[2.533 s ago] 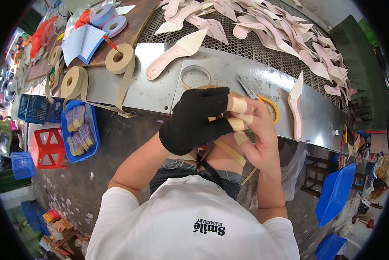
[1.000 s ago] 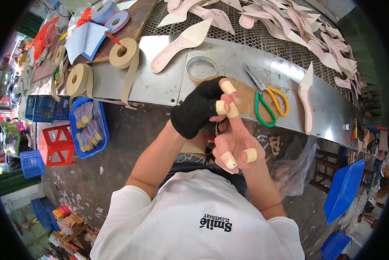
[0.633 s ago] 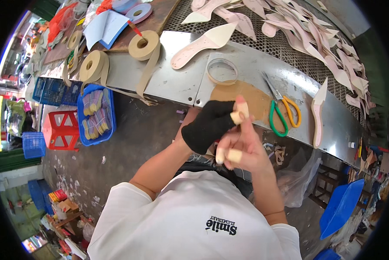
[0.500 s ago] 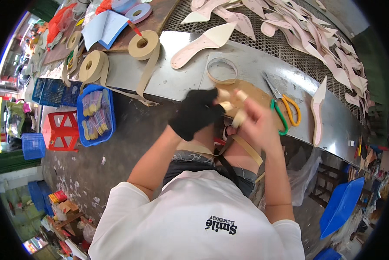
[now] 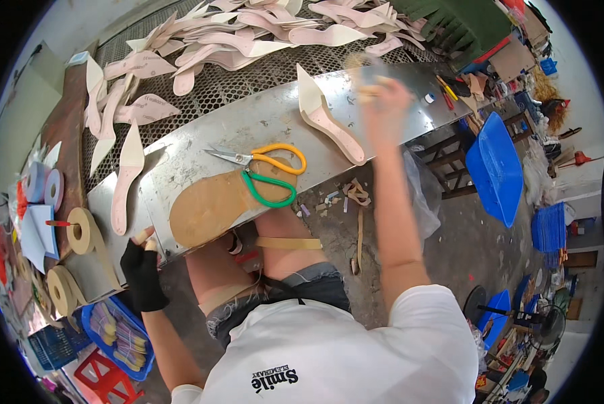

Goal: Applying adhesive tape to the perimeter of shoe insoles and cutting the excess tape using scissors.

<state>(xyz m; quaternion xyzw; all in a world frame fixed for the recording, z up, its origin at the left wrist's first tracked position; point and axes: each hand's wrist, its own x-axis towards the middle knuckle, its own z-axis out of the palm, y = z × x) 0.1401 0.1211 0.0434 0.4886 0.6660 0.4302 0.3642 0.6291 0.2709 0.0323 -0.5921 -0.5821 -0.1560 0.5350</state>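
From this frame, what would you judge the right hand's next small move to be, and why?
Probably to close on one of the pink insole pieces on the mesh grating. The right hand is blurred, stretched far over the metal bench, and appears empty, though blur hides its fingers. The gloved left hand rests at the bench's near edge, beside the brown sole-shaped pad.

We see a pale pointed insole lying flat on the metal bench, its narrow heel toward the bench edge, just beside our blurred right hand. At the left bench edge, near our black-gloved left hand, a brown sole-shaped piece lies flat.
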